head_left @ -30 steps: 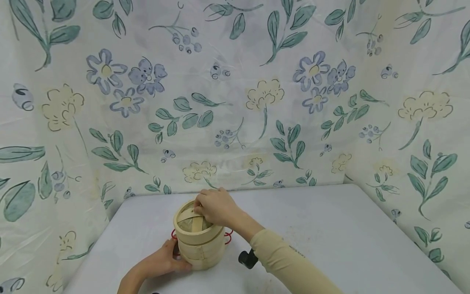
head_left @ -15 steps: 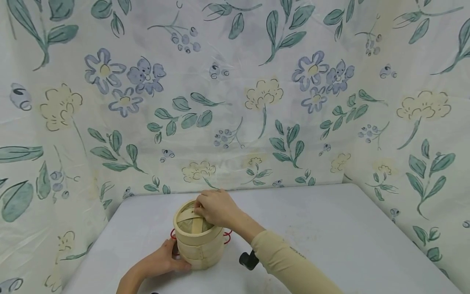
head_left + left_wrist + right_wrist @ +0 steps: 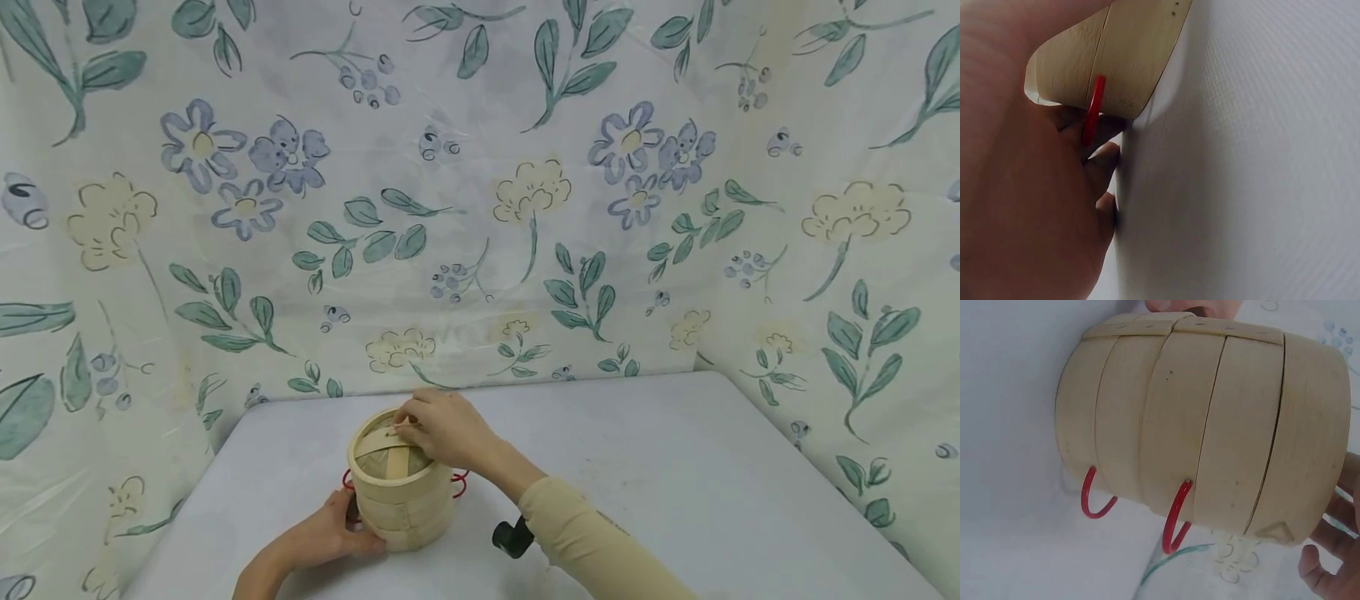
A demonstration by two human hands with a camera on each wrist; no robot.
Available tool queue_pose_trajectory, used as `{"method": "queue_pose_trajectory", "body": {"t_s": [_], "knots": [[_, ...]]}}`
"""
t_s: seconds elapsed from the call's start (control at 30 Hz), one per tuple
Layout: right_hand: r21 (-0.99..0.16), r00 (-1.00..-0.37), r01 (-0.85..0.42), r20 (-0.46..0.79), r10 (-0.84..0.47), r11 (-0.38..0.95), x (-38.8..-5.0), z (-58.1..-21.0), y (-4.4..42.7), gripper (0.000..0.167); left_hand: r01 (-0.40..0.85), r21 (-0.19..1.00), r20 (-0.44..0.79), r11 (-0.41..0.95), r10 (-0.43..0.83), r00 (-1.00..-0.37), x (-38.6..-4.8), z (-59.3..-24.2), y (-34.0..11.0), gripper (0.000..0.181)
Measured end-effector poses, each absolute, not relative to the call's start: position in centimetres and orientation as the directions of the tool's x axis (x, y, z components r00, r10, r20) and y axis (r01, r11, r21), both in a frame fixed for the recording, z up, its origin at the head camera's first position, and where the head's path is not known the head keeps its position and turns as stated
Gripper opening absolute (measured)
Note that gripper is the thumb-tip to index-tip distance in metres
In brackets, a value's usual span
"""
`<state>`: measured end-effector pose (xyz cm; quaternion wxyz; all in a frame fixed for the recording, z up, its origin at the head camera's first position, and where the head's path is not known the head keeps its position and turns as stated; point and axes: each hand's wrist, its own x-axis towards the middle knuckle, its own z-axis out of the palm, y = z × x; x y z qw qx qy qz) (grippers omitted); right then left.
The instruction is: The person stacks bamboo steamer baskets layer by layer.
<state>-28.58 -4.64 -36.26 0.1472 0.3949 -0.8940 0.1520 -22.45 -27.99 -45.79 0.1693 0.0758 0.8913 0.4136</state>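
Note:
A round bamboo steamer (image 3: 405, 510) of stacked tiers stands upright on the white table, with red loops (image 3: 1175, 515) on its sides. Its lid (image 3: 358, 457) sits on top, with crossed bamboo straps recessed inside the rim. My left hand (image 3: 324, 533) grips the base from the left, thumb in front and fingers behind; the left wrist view shows those fingers low by the tabletop near a red loop (image 3: 1094, 109). Above, my right hand (image 3: 442, 429) pinches the lid's strap between thumb and fingers. Some right fingers (image 3: 1335, 540) show past the lid in the right wrist view; their tips on the strap are hidden there.
The white tabletop (image 3: 660, 492) extends around the steamer. Under the right forearm a small black cylindrical object (image 3: 512, 537) is partly covered by the sleeve (image 3: 592, 533). Flower-patterned sheeting (image 3: 480, 208) hangs behind and at both sides.
The head view has shifted slightly, carrying the scene left. My right fingers look a little less bunched at the strap. The left hand keeps its hold on the steamer's base.

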Motion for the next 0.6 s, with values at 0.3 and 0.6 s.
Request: {"method": "queue_pose_trajectory", "body": {"t_s": [0.3, 0.6], "knots": [[-0.220, -0.658, -0.739, 0.434, -0.615, 0.636, -29.9, -37.4, -0.3, 0.020, -0.023, 0.753, -0.241, 0.658, 0.243, -0.940, -22.6, -45.8, -28.2, 0.101], [-0.376, -0.768, -0.633, 0.418, -0.486, 0.677, -29.3, -40.7, 7.7, 0.027, 0.045, 0.741, -0.203, 0.670, 0.288, -0.936, -22.7, -45.1, -29.7, 0.105]]}}
